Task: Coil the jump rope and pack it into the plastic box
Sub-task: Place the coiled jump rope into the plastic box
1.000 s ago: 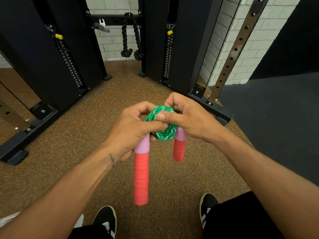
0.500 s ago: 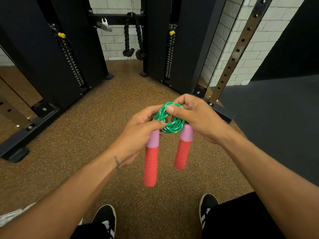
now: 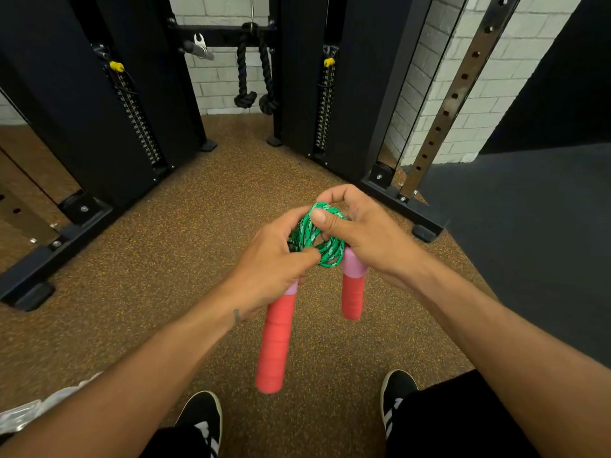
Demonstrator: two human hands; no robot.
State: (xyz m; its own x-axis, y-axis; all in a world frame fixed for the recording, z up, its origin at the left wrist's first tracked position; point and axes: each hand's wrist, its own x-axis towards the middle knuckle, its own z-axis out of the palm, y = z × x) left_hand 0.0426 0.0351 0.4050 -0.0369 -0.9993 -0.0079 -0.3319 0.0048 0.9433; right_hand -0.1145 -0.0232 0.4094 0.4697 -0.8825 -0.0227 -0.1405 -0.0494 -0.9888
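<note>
Both hands are up front w/ the jump rope held in the air over the gym floor, between the weight machine posts. Green cord is bunched in a small tight coil right btwn the two hands.

Left hand has thumb and forefinger pinching the near side of the coil, its handle hanging straight down below the palm. Right hand has the thumb pressed on top of the loops, other fingers curled round the back. Second handle pokes out under it.

What changed vs a sec ago: the loops look squeezed narrower, more oval than the rounder bundle before, and the left handle now hangs lower and closer to the camera. Hands barely shifted otherwise. Reads to me like the coiling is basically done and they're just tightening/tidying the bundle.

No plastic box clearly in sight tbh. There's something clear and crinkly at bottom left but can't tell what it is. So packing hasn't started imo, still needs a container.
</note>
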